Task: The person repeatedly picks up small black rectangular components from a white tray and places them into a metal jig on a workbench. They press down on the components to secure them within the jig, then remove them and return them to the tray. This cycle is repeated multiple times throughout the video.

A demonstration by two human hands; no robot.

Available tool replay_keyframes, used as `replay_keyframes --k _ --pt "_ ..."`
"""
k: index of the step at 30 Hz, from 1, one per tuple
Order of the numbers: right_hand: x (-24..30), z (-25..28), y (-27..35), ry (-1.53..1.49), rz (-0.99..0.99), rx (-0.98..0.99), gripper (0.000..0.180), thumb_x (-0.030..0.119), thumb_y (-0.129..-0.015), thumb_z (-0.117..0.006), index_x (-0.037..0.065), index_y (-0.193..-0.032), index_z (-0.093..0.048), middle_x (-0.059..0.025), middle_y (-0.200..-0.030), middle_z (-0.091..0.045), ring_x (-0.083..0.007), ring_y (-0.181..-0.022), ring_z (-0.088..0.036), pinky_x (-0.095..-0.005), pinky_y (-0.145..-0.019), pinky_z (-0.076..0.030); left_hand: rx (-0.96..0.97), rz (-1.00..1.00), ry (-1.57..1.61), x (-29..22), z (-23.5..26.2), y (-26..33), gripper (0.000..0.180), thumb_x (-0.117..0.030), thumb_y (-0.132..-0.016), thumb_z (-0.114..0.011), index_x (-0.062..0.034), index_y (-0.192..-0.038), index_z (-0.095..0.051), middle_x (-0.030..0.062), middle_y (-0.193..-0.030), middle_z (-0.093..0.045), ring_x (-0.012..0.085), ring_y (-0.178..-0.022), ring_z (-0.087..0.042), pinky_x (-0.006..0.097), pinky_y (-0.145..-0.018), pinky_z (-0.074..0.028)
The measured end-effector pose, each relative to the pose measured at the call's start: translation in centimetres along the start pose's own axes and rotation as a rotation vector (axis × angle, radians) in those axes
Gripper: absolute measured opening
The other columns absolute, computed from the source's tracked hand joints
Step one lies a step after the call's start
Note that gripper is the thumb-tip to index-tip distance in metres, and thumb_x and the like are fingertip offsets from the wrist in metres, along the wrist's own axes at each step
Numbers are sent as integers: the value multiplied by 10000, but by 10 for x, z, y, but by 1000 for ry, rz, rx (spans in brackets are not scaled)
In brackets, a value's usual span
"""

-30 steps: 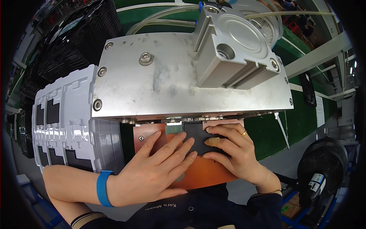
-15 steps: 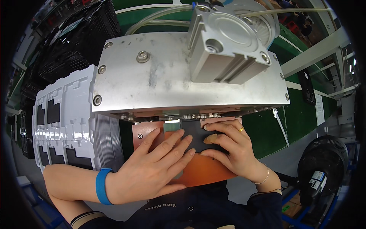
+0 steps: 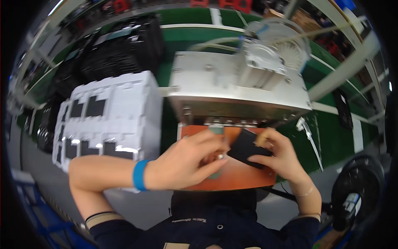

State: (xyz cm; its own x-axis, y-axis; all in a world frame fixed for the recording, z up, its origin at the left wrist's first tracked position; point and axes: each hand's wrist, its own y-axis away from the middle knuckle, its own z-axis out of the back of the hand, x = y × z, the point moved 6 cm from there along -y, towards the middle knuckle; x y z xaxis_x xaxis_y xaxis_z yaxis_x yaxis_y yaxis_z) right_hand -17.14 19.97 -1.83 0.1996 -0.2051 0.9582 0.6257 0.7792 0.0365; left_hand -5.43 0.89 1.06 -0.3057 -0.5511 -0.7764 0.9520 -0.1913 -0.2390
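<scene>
The work went on over a flat orange-brown plate (image 3: 242, 176) that jutted out from beneath a bulky grey metal press housing (image 3: 232, 89), on top of which sat a round silver cylinder unit (image 3: 269, 58) with pale hoses running off it. To the person's left stood a tall stack of white moulded plastic trays (image 3: 110, 112) with dark rectangular pieces sitting in some pockets, and behind that rose piles of black trays (image 3: 112, 50). The floor beyond was green with white painted lines (image 3: 195, 39), and a black round fan (image 3: 358, 186) stood low at the person's right. The picture was blurred by motion, so small details were unclear. The left hand (image 3: 184, 164), with a blue band (image 3: 140, 174) on its wrist, lay over the near-left part of the plate, the forearm coming in from the left, fingers curled loosely inward with their tips close to the edge of a flat black rectangular piece (image 3: 244, 147); whether they actually gripped anything could not be told. The right hand (image 3: 277, 159) pinched that black piece, thumb on top and fingers underneath, holding it tilted just above the plate's middle, directly in front of the press opening.
</scene>
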Motion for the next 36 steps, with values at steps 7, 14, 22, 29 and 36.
replay_keyframes --k 7,14,22,29,36 --pt "45 -60 7 -418 109 76 355 -99 -799 -788 16 -1038 -551 -87 -1151 -590 -144 -1135 -614 -286 -951 -532 41 410 356 4 22 32 239 -189 -939 -746 17 -1046 -690 -11 -807 -697 15 -671 -578 206 -571 -443" --pt "47 -60 8 -269 107 107 317 -8 -851 -776 8 -1120 -609 -96 -1197 -613 -155 -1125 -623 -276 -840 -558 -560 709 139 75 178 115 263 -271 -970 -688 -41 -1084 -743 -88 -739 -587 -5 -590 -387 161 -517 -286" --pt "71 -91 -5 -19 230 197 176 46 -860 -769 7 -1013 -691 -86 -1055 -677 -153 -945 -669 -276 -780 -562 -710 505 -495 92 193 130 266 -192 -865 -772 31 -1006 -745 55 -716 -629 157 -656 -596 304 -610 -477" --pt "124 -166 -84 436 802 79 235 76 -876 -725 29 -1106 -701 -132 -1060 -710 -313 -982 -643 -387 -854 -517 -509 318 -887 26 171 183 146 -146 -792 -798 -55 -780 -684 90 -795 -629 277 -906 -591 371 -754 -491" --pt "124 -299 -215 843 706 62 460 368 -825 -770 4 -1103 -724 -148 -1149 -668 -341 -1162 -535 -442 -953 -453 -484 235 -924 37 152 203 146 -151 -833 -735 -36 -819 -645 84 -840 -607 300 -913 -545 422 -877 -429"
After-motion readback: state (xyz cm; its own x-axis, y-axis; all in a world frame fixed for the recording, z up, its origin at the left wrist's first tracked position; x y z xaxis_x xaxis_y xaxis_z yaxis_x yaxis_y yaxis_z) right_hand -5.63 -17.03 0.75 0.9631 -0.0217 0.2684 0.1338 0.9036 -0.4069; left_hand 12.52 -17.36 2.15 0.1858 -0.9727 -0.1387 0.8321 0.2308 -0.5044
